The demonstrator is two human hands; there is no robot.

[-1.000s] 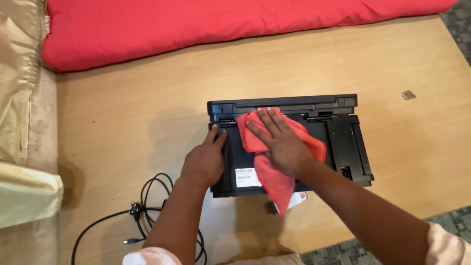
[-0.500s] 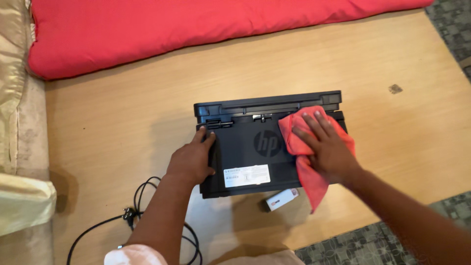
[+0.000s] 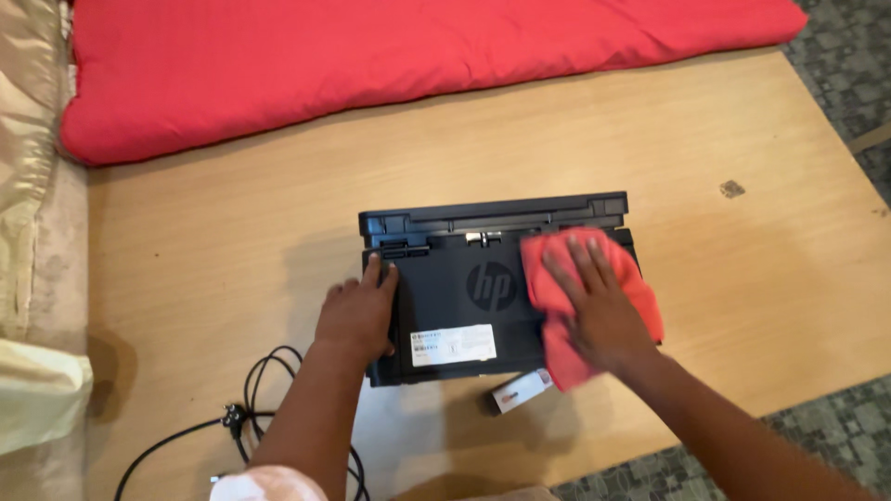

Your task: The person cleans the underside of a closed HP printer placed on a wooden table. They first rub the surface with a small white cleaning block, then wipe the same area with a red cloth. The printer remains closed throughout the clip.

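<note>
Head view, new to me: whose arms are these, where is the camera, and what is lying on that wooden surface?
There is no machine here. The camera sits on a person's head and looks down, so the two bare arms coming in from the bottom edge are that person's own.

The left hand rests flat on the left end of a black printer, which lies on a light wooden table. The right hand presses a pink-red cloth flat against the right part of the printer's top; nothing is gripped in a fist.

Just in front of the printer lies a small white box. A black power cable with a plug coils near the left forearm. A red cushion lies along the far edge of the table, and beige fabric shows at the left.
</note>
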